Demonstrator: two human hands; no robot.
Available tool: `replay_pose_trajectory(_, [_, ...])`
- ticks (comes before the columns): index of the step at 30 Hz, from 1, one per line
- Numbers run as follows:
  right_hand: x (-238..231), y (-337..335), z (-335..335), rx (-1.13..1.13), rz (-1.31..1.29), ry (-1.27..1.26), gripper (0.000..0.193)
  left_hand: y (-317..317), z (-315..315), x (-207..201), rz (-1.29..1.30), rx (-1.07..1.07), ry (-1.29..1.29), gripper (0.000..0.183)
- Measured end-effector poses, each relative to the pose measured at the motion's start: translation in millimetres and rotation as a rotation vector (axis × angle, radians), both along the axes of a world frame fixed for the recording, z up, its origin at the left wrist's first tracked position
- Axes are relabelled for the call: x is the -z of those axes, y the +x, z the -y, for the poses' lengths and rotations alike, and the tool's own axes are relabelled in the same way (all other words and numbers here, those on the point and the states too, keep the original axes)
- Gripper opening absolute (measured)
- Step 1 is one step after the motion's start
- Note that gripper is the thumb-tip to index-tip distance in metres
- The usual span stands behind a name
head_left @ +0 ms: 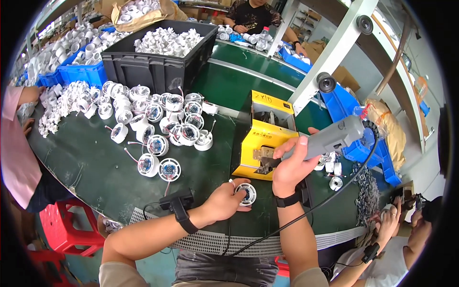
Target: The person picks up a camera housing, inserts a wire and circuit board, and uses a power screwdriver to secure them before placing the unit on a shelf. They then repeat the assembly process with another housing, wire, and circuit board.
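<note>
My left hand (224, 203) grips a round white plastic housing (253, 195) with a small circuit board inside, low over the green table near its front edge. My right hand (294, 170) is wrapped round a grey electric screwdriver (337, 136) with a black cord. The driver slants down to the left, its tip by the metal outlet of a yellow screw feeder (244, 160); my fingers hide whether the tip touches. Left of the feeder lie several similar white housings (158, 145) with blue boards and thin wires.
A black crate (143, 67) full of white parts stands at the back left, beside blue bins (83, 74). A white post (330, 57) rises behind the feeder. Small metal parts (366, 196) are heaped at right. Other people sit left, right and across; a red stool (71, 229) is at lower left.
</note>
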State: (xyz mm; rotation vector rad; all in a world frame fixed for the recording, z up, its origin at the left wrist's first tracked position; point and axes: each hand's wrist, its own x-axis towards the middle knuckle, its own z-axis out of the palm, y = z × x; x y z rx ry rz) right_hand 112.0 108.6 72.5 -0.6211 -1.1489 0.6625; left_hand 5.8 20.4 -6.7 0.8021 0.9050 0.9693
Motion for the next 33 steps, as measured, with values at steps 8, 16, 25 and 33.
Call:
replay_pose_trajectory(8, [5.3,13.5,29.4,-0.207,-0.005,-0.063,0.034,4.9,0.6,1.0,-0.017,-0.059,-0.003,0.035])
replay_pose_trajectory(16, [21.9,8.4,53.6,-0.311,0.046,-0.140,0.042,5.2,-0.7,6.0,-0.071,-0.043,0.030,0.033])
replay_pose_trajectory(25, [27.5,5.7,57.4,-0.369,0.053,-0.154,0.042,6.9,3.1,5.0,-0.075,-0.124,0.072,0.034])
replay_pose_trajectory(33, [36.4,9.7,54.6,-0.406,0.116,-0.114,0.043,7.4,2.3,-6.5,-0.158,-0.109,0.076,0.034])
